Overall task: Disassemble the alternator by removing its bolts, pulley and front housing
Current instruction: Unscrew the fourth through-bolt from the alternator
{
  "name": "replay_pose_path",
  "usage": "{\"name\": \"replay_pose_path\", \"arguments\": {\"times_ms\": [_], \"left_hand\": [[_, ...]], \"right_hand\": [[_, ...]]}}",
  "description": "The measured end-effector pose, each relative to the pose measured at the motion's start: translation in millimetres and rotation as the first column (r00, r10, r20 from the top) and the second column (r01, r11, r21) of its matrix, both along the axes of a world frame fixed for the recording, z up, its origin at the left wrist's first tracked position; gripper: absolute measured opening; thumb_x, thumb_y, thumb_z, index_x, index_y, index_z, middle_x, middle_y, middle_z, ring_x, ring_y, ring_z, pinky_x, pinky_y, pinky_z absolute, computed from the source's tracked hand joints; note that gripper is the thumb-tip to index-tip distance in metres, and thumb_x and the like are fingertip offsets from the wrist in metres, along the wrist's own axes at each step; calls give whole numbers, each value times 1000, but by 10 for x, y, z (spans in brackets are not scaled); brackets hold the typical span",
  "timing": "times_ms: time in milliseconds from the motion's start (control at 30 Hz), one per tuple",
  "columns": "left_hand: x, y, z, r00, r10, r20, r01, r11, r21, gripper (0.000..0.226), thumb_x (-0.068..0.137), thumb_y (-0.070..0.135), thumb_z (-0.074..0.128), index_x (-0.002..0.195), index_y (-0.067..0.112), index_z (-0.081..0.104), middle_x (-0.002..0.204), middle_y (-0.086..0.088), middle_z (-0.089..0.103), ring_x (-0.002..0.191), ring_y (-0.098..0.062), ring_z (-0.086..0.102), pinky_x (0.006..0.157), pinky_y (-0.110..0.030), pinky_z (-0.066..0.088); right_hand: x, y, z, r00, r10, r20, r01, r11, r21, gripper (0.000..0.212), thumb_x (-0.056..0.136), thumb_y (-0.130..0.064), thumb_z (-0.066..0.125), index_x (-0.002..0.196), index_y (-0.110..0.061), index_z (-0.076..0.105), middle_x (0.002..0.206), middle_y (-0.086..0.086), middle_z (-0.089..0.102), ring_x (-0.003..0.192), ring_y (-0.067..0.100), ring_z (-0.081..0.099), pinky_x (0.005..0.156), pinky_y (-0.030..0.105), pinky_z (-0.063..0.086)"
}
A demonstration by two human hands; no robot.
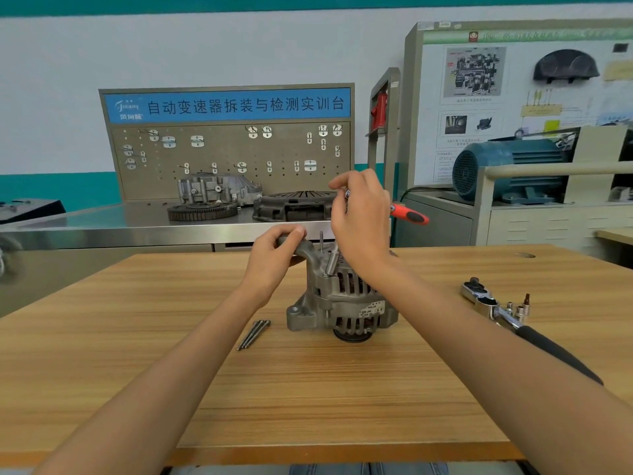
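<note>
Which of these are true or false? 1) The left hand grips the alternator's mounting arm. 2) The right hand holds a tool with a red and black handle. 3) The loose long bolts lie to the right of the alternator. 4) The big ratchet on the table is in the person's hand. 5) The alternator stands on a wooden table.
1) True: the left hand grips the mounting arm of the alternator.
2) True: the right hand holds the red-handled tool.
3) False: the long bolts lie to its left.
4) False: the ratchet lies untouched.
5) True: wooden table.
</note>
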State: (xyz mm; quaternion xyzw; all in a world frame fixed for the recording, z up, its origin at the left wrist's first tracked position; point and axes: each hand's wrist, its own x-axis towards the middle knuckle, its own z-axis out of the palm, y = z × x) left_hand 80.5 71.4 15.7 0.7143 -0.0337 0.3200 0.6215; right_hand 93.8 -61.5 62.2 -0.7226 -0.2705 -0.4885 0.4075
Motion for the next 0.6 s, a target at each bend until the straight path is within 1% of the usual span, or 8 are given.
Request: {"name": "replay_pose_path", "arguments": {"times_ms": [67, 133, 200, 233, 300, 367, 500, 600], "left_hand": [[-34, -38, -30, 998, 53, 28, -52, 998, -29, 11, 93, 19, 58, 91, 13, 67, 92, -10, 66, 84, -15, 64, 65, -20, 55], [-65, -68, -56, 991, 127, 53, -126, 992, -18, 11, 92, 20, 59, 92, 13, 68, 89, -5, 68, 84, -17, 66, 68, -25, 57], [-112, -81, -76, 974, 208, 88, -212, 977, 35, 12, 91, 22, 60, 92, 14, 69, 85, -1, 68, 85, -18, 66, 74, -31, 56], [-142, -84, -84, 964, 240, 113, -249, 966, 72, 11, 90, 23, 60, 90, 17, 69, 83, 2, 68, 83, -16, 65, 75, -30, 55], [-194, -92, -95, 944, 287, 160, -309, 942, 134, 8, 89, 25, 61, 84, 24, 67, 77, 11, 66, 75, -2, 61, 71, -19, 49], [-244, -123, -100, 930, 314, 192, -345, 925, 158, 13, 89, 25, 61, 77, 30, 64, 72, 14, 64, 67, 7, 57, 61, -6, 41], [-310, -173, -66, 919, 347, 187, -383, 898, 218, 18, 88, 24, 59, 71, 31, 59, 68, 12, 62, 63, 9, 54, 55, -4, 37], [-342, -172, -4, 919, 359, 161, -392, 867, 306, 18, 87, 22, 56, 69, 26, 57, 69, 10, 61, 65, 4, 54, 55, -8, 36]], "right_hand": [[-9, 4, 2, 1000, -20, -19, 20, 1000, -16, 17, 90, -2, 49, 99, -7, 62, 101, 8, 58, 88, 21, 53, 77, 25, 27], [-5, -1, 26, 999, -42, -29, 40, 996, -75, 19, 91, -2, 48, 101, -8, 62, 104, 7, 58, 92, 21, 54, 80, 26, 29], [-7, -17, 53, 999, -42, -25, 38, 990, -132, 20, 91, -1, 47, 103, -8, 61, 105, 6, 58, 94, 21, 54, 83, 27, 30], [-17, -24, 66, 999, -35, -16, 32, 988, -153, 20, 91, -1, 48, 103, -8, 61, 106, 6, 58, 95, 21, 54, 84, 28, 31], [-36, -42, 81, 999, -31, 10, 32, 980, -199, 20, 91, -1, 48, 104, -9, 62, 106, 6, 58, 96, 21, 54, 86, 29, 32], [-43, -59, 86, 997, -64, 33, 70, 968, -242, 21, 91, -2, 47, 106, -10, 61, 107, 6, 58, 98, 21, 54, 86, 29, 32], [-54, -82, 95, 980, -182, 78, 196, 942, -273, 23, 91, -4, 47, 109, -11, 60, 109, 5, 58, 97, 22, 53, 82, 30, 29], [-82, -81, 95, 966, -238, 99, 257, 918, -302, 24, 90, -3, 48, 110, -10, 58, 109, 7, 57, 95, 24, 52, 79, 30, 27]]}}
